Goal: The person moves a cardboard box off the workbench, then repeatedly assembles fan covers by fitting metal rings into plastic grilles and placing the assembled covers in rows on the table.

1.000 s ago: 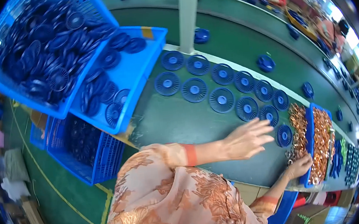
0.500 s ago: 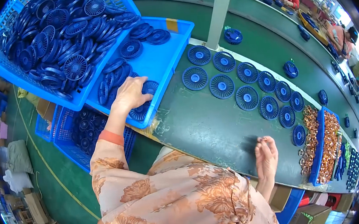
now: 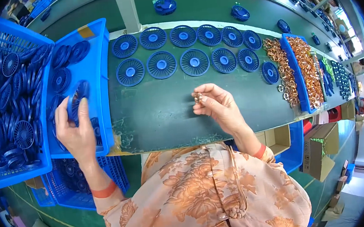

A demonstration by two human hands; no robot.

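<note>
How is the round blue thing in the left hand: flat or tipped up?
Tipped up: the blue disc in the left hand looks like a narrow oval, while the discs on the table look rounder.

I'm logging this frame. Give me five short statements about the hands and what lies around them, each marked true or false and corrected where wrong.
1. The left hand holds a blue slotted disc. True.
2. The right hand is empty. False: it pinches a small coppery metal piece between thumb and fingers.
3. The discs on the table are stacked in one pile. False: they are laid out flat in two rough rows.
4. Coppery rings lie loose beside the long blue tray as well as inside it. True.
5. The large crate at the far left holds only a few discs. False: it is heaped with them.
</note>
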